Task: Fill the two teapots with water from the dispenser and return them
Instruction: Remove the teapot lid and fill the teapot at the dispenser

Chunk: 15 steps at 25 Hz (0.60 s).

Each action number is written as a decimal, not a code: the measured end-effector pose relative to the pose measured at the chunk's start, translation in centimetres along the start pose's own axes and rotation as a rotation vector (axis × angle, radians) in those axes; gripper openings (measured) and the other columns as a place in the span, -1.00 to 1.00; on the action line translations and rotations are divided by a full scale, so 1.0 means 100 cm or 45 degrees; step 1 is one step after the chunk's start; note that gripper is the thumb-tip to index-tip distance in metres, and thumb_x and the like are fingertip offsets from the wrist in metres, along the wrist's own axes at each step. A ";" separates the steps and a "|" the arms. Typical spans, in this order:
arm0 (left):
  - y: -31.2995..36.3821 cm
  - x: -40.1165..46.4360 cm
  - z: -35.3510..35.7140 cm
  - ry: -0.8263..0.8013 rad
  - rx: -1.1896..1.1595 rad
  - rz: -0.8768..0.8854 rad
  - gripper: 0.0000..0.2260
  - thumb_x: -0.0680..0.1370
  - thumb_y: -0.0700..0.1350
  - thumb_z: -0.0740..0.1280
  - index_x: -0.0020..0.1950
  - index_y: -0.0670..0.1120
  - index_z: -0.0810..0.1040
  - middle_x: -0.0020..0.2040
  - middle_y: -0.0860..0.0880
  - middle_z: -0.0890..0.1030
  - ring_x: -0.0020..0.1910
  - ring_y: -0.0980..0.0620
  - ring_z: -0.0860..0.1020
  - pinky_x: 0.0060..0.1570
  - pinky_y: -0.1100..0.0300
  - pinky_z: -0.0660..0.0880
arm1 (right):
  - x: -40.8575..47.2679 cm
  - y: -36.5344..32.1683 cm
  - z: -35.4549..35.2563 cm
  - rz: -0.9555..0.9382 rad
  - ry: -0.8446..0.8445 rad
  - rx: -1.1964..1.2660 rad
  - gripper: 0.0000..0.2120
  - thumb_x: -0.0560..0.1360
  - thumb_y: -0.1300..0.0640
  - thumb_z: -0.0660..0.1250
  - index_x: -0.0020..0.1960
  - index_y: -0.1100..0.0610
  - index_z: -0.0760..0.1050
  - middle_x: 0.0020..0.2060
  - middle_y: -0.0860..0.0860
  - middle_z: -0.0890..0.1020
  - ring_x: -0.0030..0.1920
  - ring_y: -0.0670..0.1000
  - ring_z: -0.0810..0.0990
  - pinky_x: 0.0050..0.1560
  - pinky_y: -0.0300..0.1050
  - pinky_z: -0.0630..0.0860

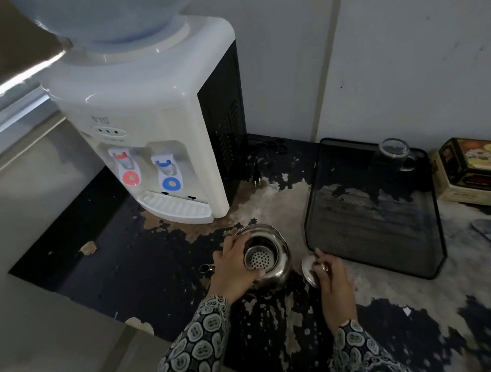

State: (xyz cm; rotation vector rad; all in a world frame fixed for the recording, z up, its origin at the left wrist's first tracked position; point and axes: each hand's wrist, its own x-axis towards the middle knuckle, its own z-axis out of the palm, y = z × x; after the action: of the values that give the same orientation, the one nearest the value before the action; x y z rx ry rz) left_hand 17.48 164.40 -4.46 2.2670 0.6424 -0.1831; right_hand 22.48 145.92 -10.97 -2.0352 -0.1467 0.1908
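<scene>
A steel teapot (268,259) stands on the worn black counter (118,274), in front of and a little to the right of the white water dispenser (149,129). Its lid is off, and the perforated strainer (260,257) sits open in its mouth. The spout (206,267) points left.

The left hand (233,265) reaches in from below, forearm angled up and to the right in a patterned sleeve (188,352). The palm lies over the left shoulder of the teapot, with the fingers curled round the rim of the strainer and the thumb along its near edge, gripping it.

The right hand (333,280) rests just to the right of the teapot, wrist bent and knuckles up. Its fingers pinch the round lid (309,269), which is tilted on edge close to the teapot's side; I cannot tell whether the lid touches the counter.

A black mesh tray (370,219) lies further right, holding an upturned glass mug (394,153) at its far end. A printed tin box (485,169) stands beside the tray.
</scene>
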 end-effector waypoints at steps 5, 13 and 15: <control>0.000 -0.001 0.000 -0.011 0.030 0.012 -0.30 0.47 -0.03 0.39 0.51 0.05 0.10 0.45 0.05 0.14 0.37 -0.10 0.15 0.31 0.01 0.30 | -0.007 0.011 -0.002 0.034 -0.176 -0.406 -0.85 0.48 0.18 0.30 0.04 0.08 0.48 0.12 -0.03 0.56 0.20 0.07 0.45 0.25 0.06 0.24; -0.007 -0.010 0.016 0.203 0.431 0.132 -0.06 0.30 0.27 0.44 0.53 0.03 0.05 0.52 0.08 0.11 0.38 -0.08 0.24 0.38 0.03 0.26 | 0.047 -0.092 0.022 -0.382 -0.454 -0.426 -0.67 0.52 0.09 0.21 0.28 0.05 0.35 0.24 -0.05 0.45 0.26 -0.02 0.34 0.25 -0.07 0.25; -0.013 -0.007 0.008 0.197 0.538 0.189 -0.10 0.32 0.22 0.45 0.53 0.05 0.07 0.54 0.09 0.06 0.46 -0.10 0.17 0.46 -0.03 0.12 | 0.066 -0.098 0.029 -0.292 -0.754 -0.416 -0.62 0.54 0.03 0.19 0.33 0.04 0.29 0.27 -0.01 0.46 0.28 0.01 0.41 0.28 -0.03 0.32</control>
State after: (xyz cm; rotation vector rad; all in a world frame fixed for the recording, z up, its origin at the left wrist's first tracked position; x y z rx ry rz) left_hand 16.27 164.26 -5.62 2.7465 0.5498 -0.0752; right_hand 28.18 154.11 -4.02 -2.2053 -0.8208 0.6564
